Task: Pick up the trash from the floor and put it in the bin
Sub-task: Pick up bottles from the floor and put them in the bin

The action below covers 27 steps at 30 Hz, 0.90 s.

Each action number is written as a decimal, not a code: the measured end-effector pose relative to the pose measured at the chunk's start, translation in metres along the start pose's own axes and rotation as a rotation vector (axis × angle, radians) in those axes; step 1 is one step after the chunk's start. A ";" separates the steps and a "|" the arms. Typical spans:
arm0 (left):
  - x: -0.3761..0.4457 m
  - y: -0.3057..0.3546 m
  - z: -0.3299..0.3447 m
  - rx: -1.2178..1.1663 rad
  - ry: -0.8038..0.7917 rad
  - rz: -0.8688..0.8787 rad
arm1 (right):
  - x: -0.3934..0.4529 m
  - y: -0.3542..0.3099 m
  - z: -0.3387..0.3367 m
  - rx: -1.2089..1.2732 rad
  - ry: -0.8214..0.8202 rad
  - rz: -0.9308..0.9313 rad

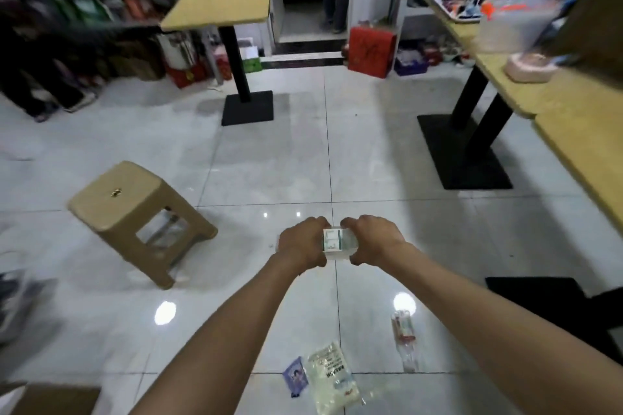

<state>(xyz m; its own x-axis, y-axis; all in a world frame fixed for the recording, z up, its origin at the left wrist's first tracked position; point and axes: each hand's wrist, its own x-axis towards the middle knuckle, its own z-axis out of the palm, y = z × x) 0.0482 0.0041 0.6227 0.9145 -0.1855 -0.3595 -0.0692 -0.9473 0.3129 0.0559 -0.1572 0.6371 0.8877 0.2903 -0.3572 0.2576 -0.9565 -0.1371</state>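
Note:
Both my hands are stretched out in front of me, holding one small white and green packet (333,241) between them. My left hand (301,244) grips its left side and my right hand (372,239) grips its right side. Below my arms, trash lies on the tiled floor: a clear plastic bag with print (332,377), a small blue wrapper (295,376) beside it, and a thin clear wrapper with red marks (403,330) further right. I see no bin that I can identify.
A tan plastic stool (135,216) stands to the left. A pedestal table (219,7) is ahead, and long tables (556,91) with clutter run along the right. A cardboard box corner (50,399) shows at bottom left. A red bag (371,50) sits by the doorway.

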 end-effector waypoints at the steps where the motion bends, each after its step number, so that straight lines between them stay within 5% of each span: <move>1: -0.019 0.007 -0.033 0.012 0.008 0.005 | -0.016 -0.010 -0.033 0.002 0.010 0.000; 7: -0.141 0.044 -0.178 0.069 0.110 0.076 | -0.122 -0.063 -0.175 0.000 0.097 -0.076; 13: -0.294 0.049 -0.224 -0.003 0.372 0.082 | -0.228 -0.125 -0.248 -0.094 0.281 -0.323; 19: -0.439 0.016 -0.234 -0.071 0.521 -0.086 | -0.300 -0.219 -0.255 -0.105 0.315 -0.581; 27: -0.671 -0.076 -0.189 -0.104 0.567 -0.513 | -0.401 -0.410 -0.190 -0.073 0.204 -1.001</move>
<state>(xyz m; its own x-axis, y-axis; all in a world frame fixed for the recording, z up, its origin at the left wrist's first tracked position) -0.4844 0.2502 1.0060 0.8881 0.4594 0.0149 0.4311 -0.8439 0.3193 -0.3331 0.1126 1.0116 0.2990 0.9527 0.0550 0.9329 -0.2797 -0.2267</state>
